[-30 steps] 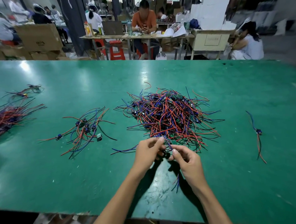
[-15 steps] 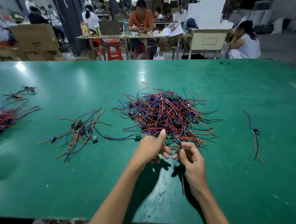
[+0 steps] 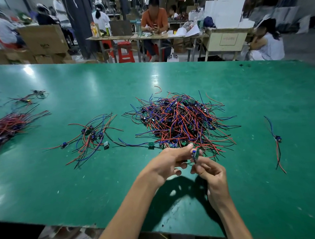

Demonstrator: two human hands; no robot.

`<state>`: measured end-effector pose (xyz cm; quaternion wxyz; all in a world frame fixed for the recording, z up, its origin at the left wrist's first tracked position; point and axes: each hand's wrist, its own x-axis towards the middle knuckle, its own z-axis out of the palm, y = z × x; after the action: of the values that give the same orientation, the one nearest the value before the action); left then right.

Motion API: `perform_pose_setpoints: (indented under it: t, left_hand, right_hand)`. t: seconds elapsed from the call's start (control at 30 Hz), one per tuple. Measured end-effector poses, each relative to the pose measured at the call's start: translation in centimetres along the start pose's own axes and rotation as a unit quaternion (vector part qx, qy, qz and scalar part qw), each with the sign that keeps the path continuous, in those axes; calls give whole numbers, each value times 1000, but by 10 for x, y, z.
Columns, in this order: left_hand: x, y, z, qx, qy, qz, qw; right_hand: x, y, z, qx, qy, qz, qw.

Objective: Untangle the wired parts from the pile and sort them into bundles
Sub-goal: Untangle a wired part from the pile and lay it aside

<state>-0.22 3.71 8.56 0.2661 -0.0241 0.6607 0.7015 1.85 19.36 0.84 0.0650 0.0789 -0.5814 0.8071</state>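
A tangled pile (image 3: 181, 122) of red, blue and black wired parts with small green boards lies mid-table. Just in front of it my right hand (image 3: 211, 173) pinches one wired part (image 3: 195, 153), a small green board with a blue component, held upright above the table. My left hand (image 3: 169, 162) is beside it with fingers curled, fingertips close to the same part; whether they grip it I cannot tell. A loose bundle (image 3: 91, 137) of sorted parts lies to the left. One part (image 3: 150, 144) with long wires lies flat between the bundle and the pile.
The green table (image 3: 84, 184) has a bigger bundle (image 3: 8, 126) at the far left, a few parts (image 3: 27, 99) behind it, and a single wired part (image 3: 277, 140) at the right. People sit at tables beyond the far edge.
Both hands lifted a little. The part in my right hand came up out of the pile's edge. One part with long wires now lies flat left of the pile.
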Motion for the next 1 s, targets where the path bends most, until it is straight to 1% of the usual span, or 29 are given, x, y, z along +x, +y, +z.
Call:
perform_pose_setpoints:
  t: [0.07,0.13,0.2,0.27,0.33,0.4,0.47,0.57,0.63,0.7,0.77,0.8,0.87,0.93,1.0]
  left_hand:
    - [-1,0,2,-32,9,-17,999]
    - [-3,-2,1,-79,-1,-21,997]
    - [-4,-3,1,-93,2,17,996]
    - [-4,-4,0,-85,62,87,991]
    - [-4,-7,-2,-87,135,155,975]
    - [-3,-11,-9,-102,176,184,962]
    - [-3,-18,-14,-107,187,182,959]
    - [-5,-28,-15,-108,179,177,962]
    - [-6,-31,-13,-131,167,176,961]
    - [-5,-31,-10,-203,149,176,952]
    - [-1,-32,-8,-288,149,169,931]
    - [0,-33,-7,-323,152,168,919]
    - [2,-35,-5,-358,162,175,903]
    - [2,-37,-3,-361,172,180,899]
    - [3,-42,-2,-343,184,180,904]
  right_hand:
    - [1,1,0,-1,3,5,1000]
    - [1,1,0,-3,-2,11,1000]
    - [1,-1,-1,-8,-7,16,1000]
    - [1,-2,0,-12,-3,28,1000]
    - [3,-4,-1,4,4,51,999]
    - [3,-7,-4,27,3,68,997]
    - [3,-9,-7,76,6,82,994]
    - [3,-11,-10,149,21,99,984]
    - [3,-13,-12,192,32,110,975]
    - [3,-15,-15,282,17,143,949]
    - [3,-16,-15,343,-20,177,922]
    - [3,-16,-15,344,-34,185,920]
    - [4,-15,-11,308,-44,186,932]
    - [6,-12,-4,244,-32,175,953]
    - [9,-9,4,204,-8,158,966]
